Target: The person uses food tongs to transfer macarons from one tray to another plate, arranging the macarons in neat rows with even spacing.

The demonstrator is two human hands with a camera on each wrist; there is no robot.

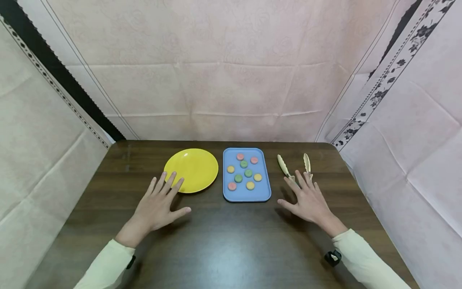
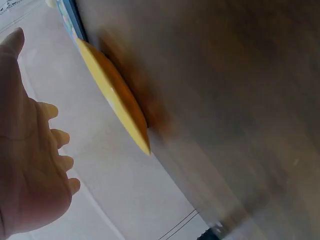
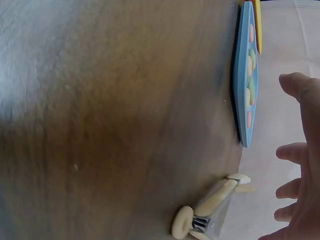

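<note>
My left hand [image 1: 155,208] hovers with its fingers spread, fingertips over the near left edge of a round yellow plate [image 1: 196,168]. My right hand [image 1: 307,201], also spread, hovers by a pair of tongs with cream-coloured arms [image 1: 283,164] and partly covers them in the head view. In the right wrist view the tongs [image 3: 216,197] show a cream ring end and a metal spring. Neither hand holds anything. Between the hands lies a blue rectangular tray [image 1: 249,196] bearing several small round pieces in pink, green [image 1: 248,173] and yellow, spaced apart.
The dark wooden table [image 1: 223,241] stretches from the near side to a pale cloth [image 1: 223,88] hung behind it. More pale cloth hangs at the left and right sides. A dark band [image 1: 65,72] shows between cloths at upper left.
</note>
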